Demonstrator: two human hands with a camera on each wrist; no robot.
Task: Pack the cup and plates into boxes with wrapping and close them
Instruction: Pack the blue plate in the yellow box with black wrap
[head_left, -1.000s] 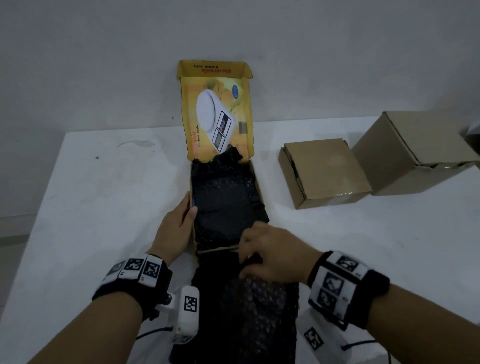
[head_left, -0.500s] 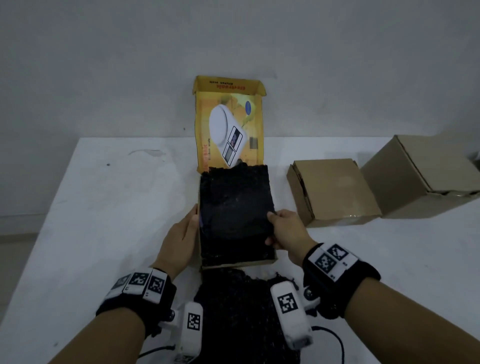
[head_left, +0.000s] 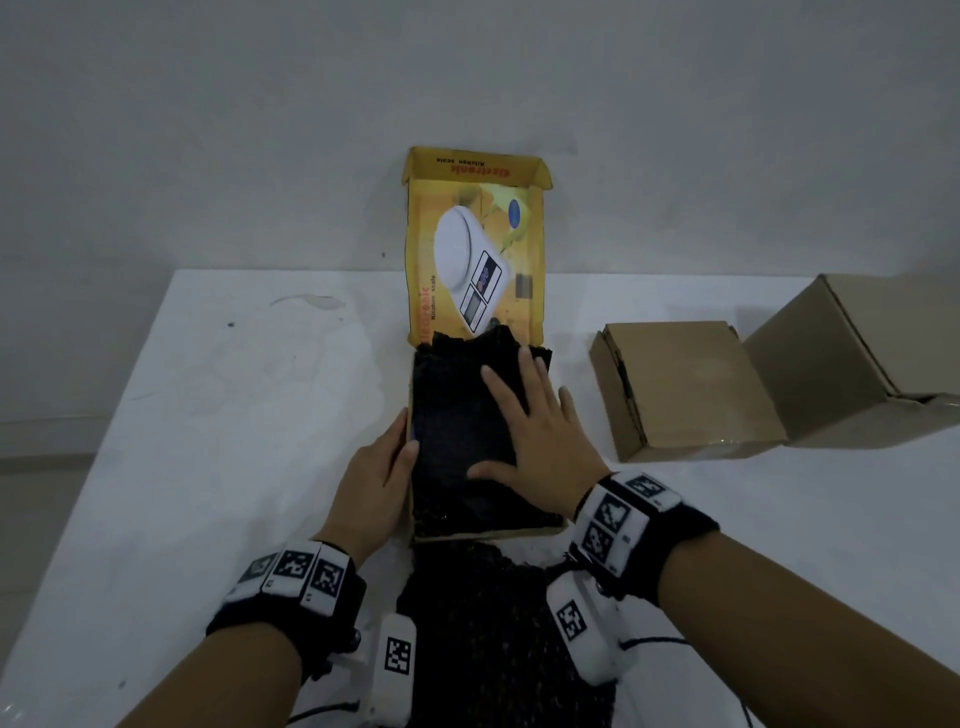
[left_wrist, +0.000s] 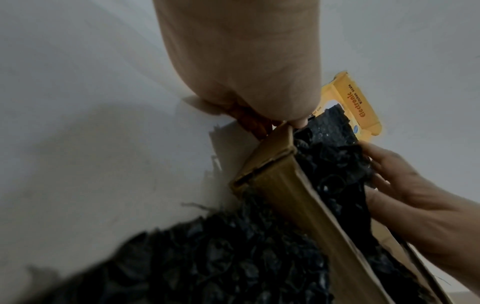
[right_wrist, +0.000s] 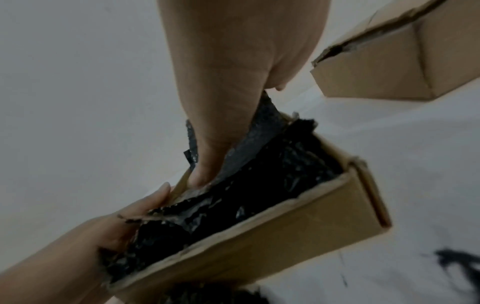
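An open yellow kitchen-scale box (head_left: 485, 532) stands mid-table with its lid (head_left: 478, 244) upright. Black bubble wrap (head_left: 457, 436) fills it and hides whatever lies beneath; no cup or plate shows. My right hand (head_left: 524, 415) lies flat on the wrap with fingers spread, pressing down. My left hand (head_left: 387, 462) grips the box's left wall, with the thumb over the rim and the fingers outside. In the left wrist view the thumb tip meets the cardboard wall (left_wrist: 283, 185). The right wrist view shows the wrap (right_wrist: 259, 174) pressed into the box.
A second sheet of black bubble wrap (head_left: 493, 623) lies on the white table (head_left: 234, 441) between my forearms. Two closed brown cardboard boxes (head_left: 680, 384) (head_left: 872, 364) sit to the right. A wall rises just behind the lid.
My right hand left the box's near and right edges and now lies spread flat on top of the wrap. The left hand stayed on the left wall.
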